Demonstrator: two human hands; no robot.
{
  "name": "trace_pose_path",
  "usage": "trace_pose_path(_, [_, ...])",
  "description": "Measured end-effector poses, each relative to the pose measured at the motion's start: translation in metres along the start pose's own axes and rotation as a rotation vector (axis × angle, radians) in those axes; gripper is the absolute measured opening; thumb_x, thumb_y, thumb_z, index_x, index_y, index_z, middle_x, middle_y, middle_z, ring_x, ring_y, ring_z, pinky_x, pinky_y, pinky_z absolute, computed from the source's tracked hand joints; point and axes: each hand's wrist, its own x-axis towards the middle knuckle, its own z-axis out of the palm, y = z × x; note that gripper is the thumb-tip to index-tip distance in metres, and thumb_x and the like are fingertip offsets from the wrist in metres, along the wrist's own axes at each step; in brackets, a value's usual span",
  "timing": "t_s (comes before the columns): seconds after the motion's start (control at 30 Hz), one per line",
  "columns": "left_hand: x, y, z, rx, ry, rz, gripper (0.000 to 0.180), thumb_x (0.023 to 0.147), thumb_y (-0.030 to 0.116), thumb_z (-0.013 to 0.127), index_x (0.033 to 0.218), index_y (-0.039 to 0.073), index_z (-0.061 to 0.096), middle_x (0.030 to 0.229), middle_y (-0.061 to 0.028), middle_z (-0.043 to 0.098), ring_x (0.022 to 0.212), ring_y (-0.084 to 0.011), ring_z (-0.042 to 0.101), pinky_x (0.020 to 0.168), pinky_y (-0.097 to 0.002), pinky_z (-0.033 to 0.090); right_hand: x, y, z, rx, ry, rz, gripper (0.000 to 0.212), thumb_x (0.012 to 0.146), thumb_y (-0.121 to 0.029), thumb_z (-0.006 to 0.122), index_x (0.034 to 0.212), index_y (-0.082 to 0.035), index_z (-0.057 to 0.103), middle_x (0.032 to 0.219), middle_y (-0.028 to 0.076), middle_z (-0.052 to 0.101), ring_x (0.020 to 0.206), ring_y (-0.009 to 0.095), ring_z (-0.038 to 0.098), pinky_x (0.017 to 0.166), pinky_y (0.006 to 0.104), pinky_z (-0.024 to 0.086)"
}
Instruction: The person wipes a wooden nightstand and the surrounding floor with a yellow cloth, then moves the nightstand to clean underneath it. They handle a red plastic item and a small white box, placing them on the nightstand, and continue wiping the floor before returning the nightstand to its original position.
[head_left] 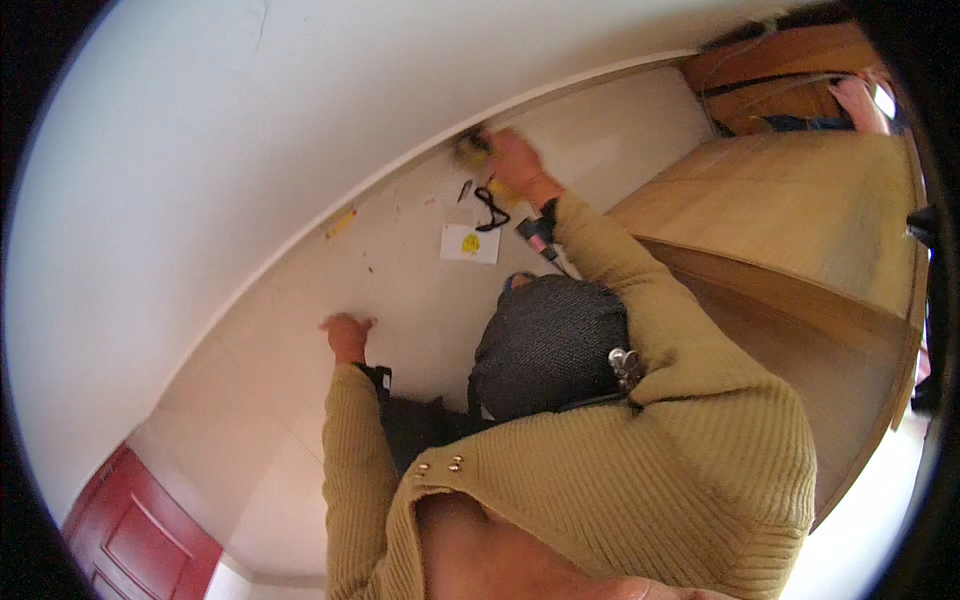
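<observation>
My right hand (518,165) reaches far out to the foot of the white wall. Its fingers close round a small yellow-and-dark object (472,148), too blurred by motion to name. Just below that hand lie a looped black cord (491,210) and a white card (470,244) with a round yellow mark. A slim black tool with a pink band (537,237) rests near my right wrist. My left hand (348,336) is held over the pale floor at the left, fingers spread, with nothing in it.
A wooden cabinet (770,210) stands along the right. Another person's hand (860,103) shows beyond it. A yellow strip (341,222) lies by the wall's base (300,120). My knee in dark cloth (550,345) rises between my arms. A red door (140,530) is at lower left.
</observation>
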Motion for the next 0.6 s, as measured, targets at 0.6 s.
trace_pose_path(0.6, [0.005, -0.004, 0.008, -0.166, -0.048, -0.115, 0.095, 0.062, 0.059, 0.068, 0.117, -0.015, 0.043, 0.125, -0.0386, 0.033, 0.12, -0.0526, 0.029, 0.083, -0.0407, 0.047, -0.027, -0.018, 0.071, -0.099, 0.166, -0.344, 0.037, 0.071, -0.005, 0.05, 0.107, 0.0, 0.053, 0.094, 0.017, 0.055, 0.084, 0.035, 0.05, 0.077, 0.0437, 0.04])
